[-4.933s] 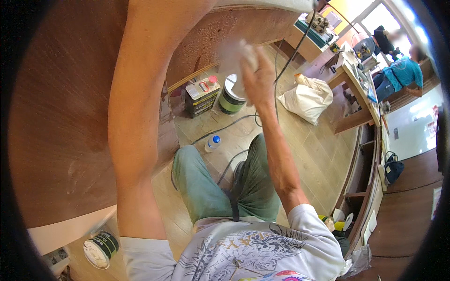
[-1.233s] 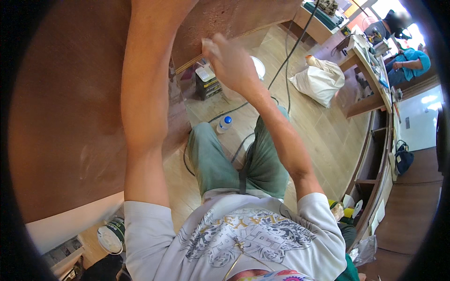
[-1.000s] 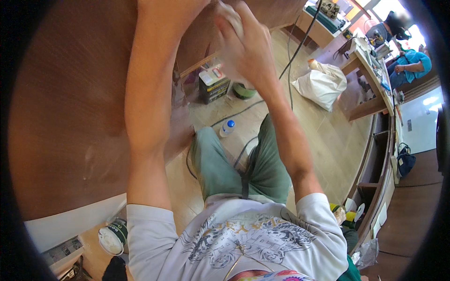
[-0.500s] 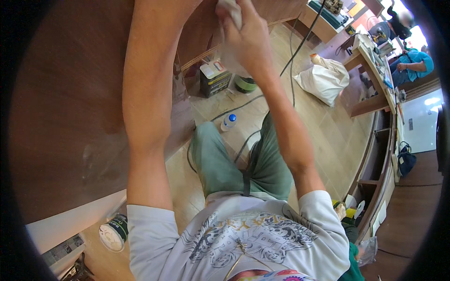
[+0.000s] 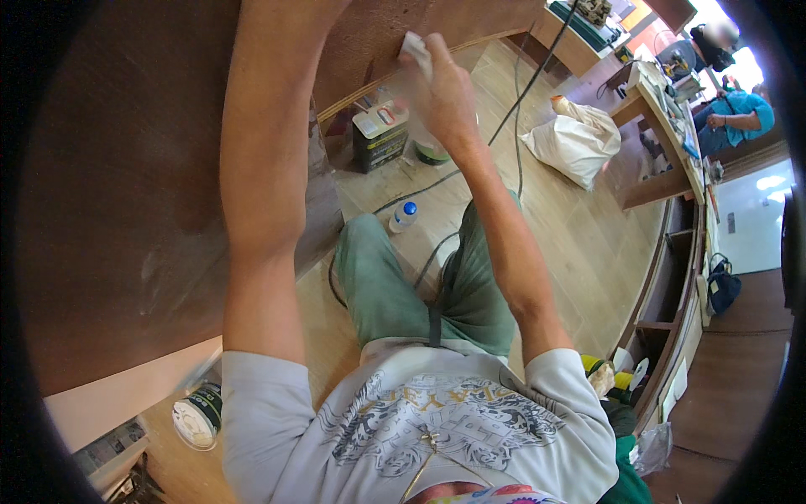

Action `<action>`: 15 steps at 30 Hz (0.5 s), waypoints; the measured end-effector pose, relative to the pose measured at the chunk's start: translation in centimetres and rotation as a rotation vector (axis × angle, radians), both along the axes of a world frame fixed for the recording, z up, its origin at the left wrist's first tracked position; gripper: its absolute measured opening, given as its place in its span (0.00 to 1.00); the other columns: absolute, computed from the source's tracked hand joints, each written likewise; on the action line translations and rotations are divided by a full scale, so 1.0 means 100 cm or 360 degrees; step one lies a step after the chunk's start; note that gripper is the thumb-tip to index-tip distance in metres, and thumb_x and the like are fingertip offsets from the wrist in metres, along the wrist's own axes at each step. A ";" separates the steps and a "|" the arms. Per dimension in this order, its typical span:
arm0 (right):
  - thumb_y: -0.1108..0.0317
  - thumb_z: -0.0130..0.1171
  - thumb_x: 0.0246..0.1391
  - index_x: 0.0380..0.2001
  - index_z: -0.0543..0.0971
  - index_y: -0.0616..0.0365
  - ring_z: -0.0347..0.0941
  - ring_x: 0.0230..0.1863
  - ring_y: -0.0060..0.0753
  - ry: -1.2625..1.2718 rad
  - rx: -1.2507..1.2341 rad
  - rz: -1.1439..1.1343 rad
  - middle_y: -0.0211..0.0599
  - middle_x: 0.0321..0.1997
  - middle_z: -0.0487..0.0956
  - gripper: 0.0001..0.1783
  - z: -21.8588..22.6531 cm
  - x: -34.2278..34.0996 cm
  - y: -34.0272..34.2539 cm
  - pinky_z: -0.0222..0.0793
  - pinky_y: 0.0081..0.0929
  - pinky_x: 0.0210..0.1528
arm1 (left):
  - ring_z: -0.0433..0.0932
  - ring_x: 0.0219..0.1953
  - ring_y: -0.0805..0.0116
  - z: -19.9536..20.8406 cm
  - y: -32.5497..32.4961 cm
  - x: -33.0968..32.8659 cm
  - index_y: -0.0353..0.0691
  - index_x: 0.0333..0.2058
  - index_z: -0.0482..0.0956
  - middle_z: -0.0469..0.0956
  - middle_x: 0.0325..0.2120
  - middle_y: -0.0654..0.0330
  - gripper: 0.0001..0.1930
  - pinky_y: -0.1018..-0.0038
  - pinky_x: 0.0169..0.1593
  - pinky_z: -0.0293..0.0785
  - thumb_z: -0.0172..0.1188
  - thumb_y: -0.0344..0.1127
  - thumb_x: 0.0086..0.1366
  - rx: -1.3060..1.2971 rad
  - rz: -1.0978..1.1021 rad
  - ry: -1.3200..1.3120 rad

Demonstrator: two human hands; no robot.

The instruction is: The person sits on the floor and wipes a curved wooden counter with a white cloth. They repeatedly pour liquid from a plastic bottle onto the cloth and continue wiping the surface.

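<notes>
The right hand (image 5: 445, 99) is gripping a white pad (image 5: 416, 52) near the brown wooden panel (image 5: 374, 42)'s lower edge; a white sack (image 5: 571, 151) is lying on beige tiled flooring (image 5: 588, 244); left grip unseen.

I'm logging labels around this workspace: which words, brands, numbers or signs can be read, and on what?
I'll say where print shows, without copying its wording:
Light grey T-shirt: large lettering across the chest, worked into a design.
Tub at lower left: light lettering on its dark band.
Dark rectangular can on the floor: side print too small and blurred to read.
</notes>
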State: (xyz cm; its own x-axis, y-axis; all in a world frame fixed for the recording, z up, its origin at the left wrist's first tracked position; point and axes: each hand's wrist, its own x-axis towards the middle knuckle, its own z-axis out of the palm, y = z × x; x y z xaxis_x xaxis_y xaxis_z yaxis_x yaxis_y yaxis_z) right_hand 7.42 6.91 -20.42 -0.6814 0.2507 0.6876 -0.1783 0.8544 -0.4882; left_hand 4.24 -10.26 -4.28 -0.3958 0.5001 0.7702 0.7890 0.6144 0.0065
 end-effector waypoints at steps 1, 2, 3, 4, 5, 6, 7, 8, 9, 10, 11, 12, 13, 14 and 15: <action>0.60 0.56 0.62 0.42 0.70 0.54 0.76 0.35 0.67 -0.0101 0.0028 -0.0033 0.57 0.30 0.80 0.12 -0.002 0.002 0.000 0.70 0.55 0.34 | 0.82 0.41 0.48 0.001 -0.001 -0.002 0.35 0.42 0.80 0.82 0.37 0.45 0.19 0.59 0.45 0.76 0.57 0.48 0.68 -0.0003 0.0010 0.0002; 0.59 0.57 0.61 0.42 0.69 0.54 0.76 0.35 0.67 -0.0272 0.0130 -0.0007 0.57 0.29 0.80 0.13 0.000 0.008 0.004 0.69 0.56 0.33 | 0.82 0.41 0.48 0.001 -0.003 -0.003 0.35 0.42 0.80 0.82 0.37 0.45 0.19 0.59 0.46 0.75 0.57 0.48 0.68 -0.0006 0.0018 0.0006; 0.59 0.57 0.61 0.42 0.69 0.54 0.76 0.35 0.67 -0.0205 0.0079 0.0011 0.57 0.30 0.80 0.13 -0.001 0.012 0.008 0.69 0.56 0.32 | 0.82 0.41 0.48 -0.001 -0.005 -0.001 0.35 0.42 0.80 0.82 0.37 0.45 0.19 0.59 0.46 0.75 0.57 0.48 0.68 -0.0018 0.0021 0.0003; 0.59 0.57 0.62 0.42 0.69 0.54 0.77 0.35 0.67 -0.0139 0.0046 0.0028 0.57 0.30 0.80 0.14 0.002 0.012 0.013 0.69 0.56 0.32 | 0.82 0.41 0.48 -0.002 -0.002 0.000 0.35 0.42 0.80 0.82 0.37 0.45 0.19 0.59 0.46 0.75 0.57 0.49 0.68 -0.0025 0.0012 -0.0002; 0.58 0.57 0.62 0.43 0.69 0.54 0.77 0.35 0.66 -0.0076 0.0011 0.0044 0.57 0.30 0.80 0.14 0.005 0.010 0.018 0.69 0.55 0.31 | 0.82 0.41 0.48 0.000 0.003 0.000 0.35 0.42 0.80 0.82 0.37 0.45 0.19 0.59 0.46 0.75 0.57 0.49 0.68 -0.0036 -0.0017 -0.0007; 0.59 0.57 0.61 0.42 0.69 0.54 0.77 0.35 0.66 -0.0026 -0.0023 0.0015 0.58 0.30 0.80 0.13 0.008 0.006 0.022 0.69 0.55 0.32 | 0.82 0.41 0.48 0.007 0.011 -0.003 0.35 0.42 0.80 0.82 0.37 0.45 0.19 0.59 0.46 0.75 0.57 0.49 0.69 -0.0033 -0.0049 0.0002; 0.60 0.56 0.61 0.42 0.69 0.55 0.77 0.35 0.66 0.0005 -0.0077 -0.0013 0.58 0.31 0.80 0.13 0.015 0.003 0.018 0.69 0.54 0.32 | 0.82 0.41 0.48 0.012 0.021 -0.006 0.35 0.42 0.80 0.82 0.38 0.45 0.19 0.59 0.46 0.75 0.57 0.49 0.69 -0.0047 -0.0073 -0.0007; 0.60 0.56 0.61 0.41 0.69 0.55 0.77 0.35 0.66 0.0073 -0.0102 -0.0028 0.59 0.31 0.80 0.13 0.032 -0.005 0.014 0.70 0.54 0.32 | 0.82 0.41 0.48 0.025 0.024 -0.008 0.35 0.42 0.80 0.82 0.38 0.45 0.19 0.59 0.46 0.75 0.57 0.49 0.69 -0.0053 -0.0062 0.0009; 0.61 0.56 0.61 0.47 0.67 0.56 0.76 0.39 0.66 0.0123 -0.0150 0.0026 0.61 0.36 0.79 0.16 0.024 -0.015 -0.006 0.70 0.53 0.37 | 0.82 0.41 0.48 0.034 0.021 -0.020 0.35 0.42 0.80 0.82 0.38 0.45 0.19 0.59 0.46 0.75 0.57 0.49 0.69 -0.0128 0.0005 -0.0012; 0.62 0.56 0.61 0.52 0.66 0.57 0.75 0.43 0.66 0.0089 -0.0155 0.0042 0.63 0.40 0.77 0.20 0.006 -0.019 -0.013 0.70 0.52 0.41 | 0.82 0.41 0.48 0.038 0.024 -0.034 0.35 0.42 0.80 0.82 0.38 0.45 0.19 0.59 0.46 0.75 0.57 0.49 0.69 -0.0149 0.0008 -0.0011; 0.62 0.55 0.60 0.57 0.64 0.58 0.75 0.46 0.66 -0.0027 -0.0162 0.0026 0.65 0.45 0.76 0.24 -0.012 -0.021 -0.012 0.70 0.52 0.46 | 0.82 0.41 0.48 0.043 0.024 -0.041 0.35 0.43 0.80 0.82 0.38 0.45 0.20 0.59 0.46 0.75 0.57 0.49 0.69 -0.0162 -0.0001 -0.0005; 0.63 0.55 0.60 0.62 0.63 0.59 0.74 0.50 0.66 -0.0230 -0.0148 -0.0113 0.66 0.50 0.75 0.29 -0.032 -0.006 0.025 0.70 0.51 0.51 | 0.82 0.42 0.48 0.027 0.054 -0.050 0.35 0.43 0.80 0.82 0.39 0.45 0.19 0.59 0.46 0.75 0.56 0.49 0.69 -0.0042 -0.0179 0.0059; 0.64 0.55 0.60 0.67 0.61 0.60 0.73 0.54 0.66 -0.0444 -0.0179 -0.0069 0.68 0.55 0.74 0.33 -0.037 0.003 0.034 0.70 0.51 0.55 | 0.82 0.43 0.48 0.025 0.055 -0.053 0.36 0.43 0.80 0.82 0.40 0.46 0.19 0.59 0.47 0.75 0.56 0.49 0.69 0.0019 -0.0211 0.0158; 0.62 0.55 0.61 0.62 0.64 0.59 0.75 0.48 0.67 -0.0512 -0.0145 0.0016 0.66 0.47 0.77 0.28 -0.024 0.013 0.022 0.71 0.52 0.49 | 0.81 0.44 0.49 0.033 0.045 -0.044 0.35 0.43 0.80 0.82 0.40 0.46 0.19 0.59 0.48 0.75 0.56 0.48 0.69 -0.0001 -0.0149 0.0094; 0.61 0.56 0.62 0.58 0.67 0.57 0.76 0.42 0.68 -0.0572 -0.0118 0.0119 0.64 0.39 0.79 0.23 -0.009 0.015 0.014 0.72 0.53 0.43 | 0.81 0.45 0.49 0.042 0.035 -0.036 0.35 0.44 0.80 0.82 0.41 0.46 0.19 0.59 0.49 0.74 0.56 0.48 0.69 -0.0032 -0.0070 0.0039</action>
